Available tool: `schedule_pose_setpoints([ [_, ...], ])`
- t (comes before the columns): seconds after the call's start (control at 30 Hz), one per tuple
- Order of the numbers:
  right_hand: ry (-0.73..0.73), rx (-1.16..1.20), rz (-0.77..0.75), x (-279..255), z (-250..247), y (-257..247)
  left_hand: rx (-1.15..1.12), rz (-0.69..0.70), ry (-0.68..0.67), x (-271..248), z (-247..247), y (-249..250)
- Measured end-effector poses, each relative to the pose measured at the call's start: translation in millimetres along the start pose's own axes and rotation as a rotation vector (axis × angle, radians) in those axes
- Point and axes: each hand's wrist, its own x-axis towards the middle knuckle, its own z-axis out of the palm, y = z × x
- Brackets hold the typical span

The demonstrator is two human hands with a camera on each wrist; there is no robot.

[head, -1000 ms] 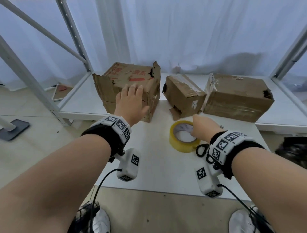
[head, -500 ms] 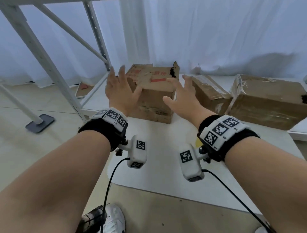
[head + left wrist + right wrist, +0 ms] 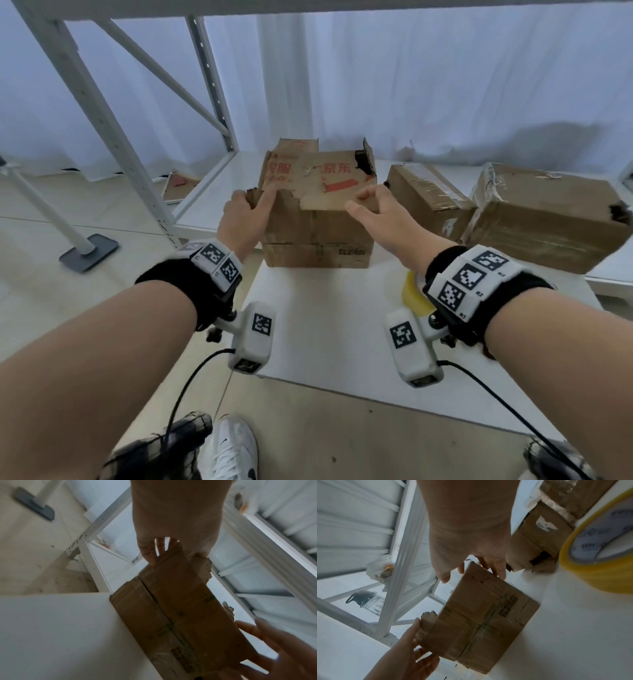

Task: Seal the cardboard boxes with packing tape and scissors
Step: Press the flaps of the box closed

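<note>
So the big change: both hands have landed on the torn box, the beat-up one with red print sitting at the far edge of the white table, where half a second ago they were only reaching toward it with spread fingers. Left hand now grips the ragged near-left top corner, thumb on the lid and fingers wrapped down the side. Right hand cups the near-right top corner, fingers curled over the edge onto the side. The other two boxes, the small taped box and the bigger wide box, sit to the right on the shelf, untouched. The yellow tape roll, which the right hand was resting on a second ago, is left on the table under the right wrist. Scissors aren't visible now. My read is they're about to drag this box closer, so no taping yet.
</note>
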Motion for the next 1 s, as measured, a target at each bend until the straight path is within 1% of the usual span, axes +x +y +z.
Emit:
schedule_pose_setpoints([
  [0.17, -0.037, -0.089, 0.085, -36.1, -24.6, -6.0, 0.207, 0.167, -0.166, -53.2, -7.7, 21.8],
  [0.27, -0.041, -0.192, 0.137, -55.2, -43.9, -8.6, 0.306, 0.252, -0.261, -73.1, -5.2, 36.7],
  [0.37, -0.039, -0.306, 0.145, -66.1, -52.3, -5.1, 0.403, 0.278, -0.286, -75.5, -5.5, 47.1],
  [0.5, 0.003, -0.365, 0.151, -70.1, -52.1, -0.5, 0.481, 0.301, -0.306, -75.8, -7.0, 48.4],
  [0.6, 0.021, -0.443, 0.094, -71.1, -50.6, 0.4, 0.482, 0.302, -0.324, -75.6, -6.5, 41.0],
  [0.67, 0.038, -0.548, 0.050, -73.0, -49.2, -1.1, 0.444, 0.289, -0.372, -75.3, -7.4, 39.8],
  [0.73, 0.054, -0.733, 0.013, -73.6, -49.0, -4.6, 0.396, 0.272, -0.448, -73.2, -12.0, 41.2],
  [0.8, 0.065, -0.962, -0.096, -70.0, -47.4, -9.7, 0.342, 0.236, -0.498, -70.8, -19.3, 43.9],
  [0.83, 0.046, -1.000, -0.155, -66.7, -45.5, -12.5, 0.316, 0.215, -0.506, -68.8, -22.6, 44.6],
  [0.87, 0.001, -0.979, -0.200, -63.6, -42.9, -15.2, 0.299, 0.200, -0.506, -67.6, -24.2, 45.2],
  [0.93, -0.092, -0.850, -0.245, -58.3, -34.4, -18.2, 0.292, 0.218, -0.476, -68.4, -23.6, 45.4],
  [1.0, -0.128, -0.821, -0.261, -54.6, -24.4, -18.6, 0.280, 0.258, -0.426, -68.7, -18.4, 43.5],
])
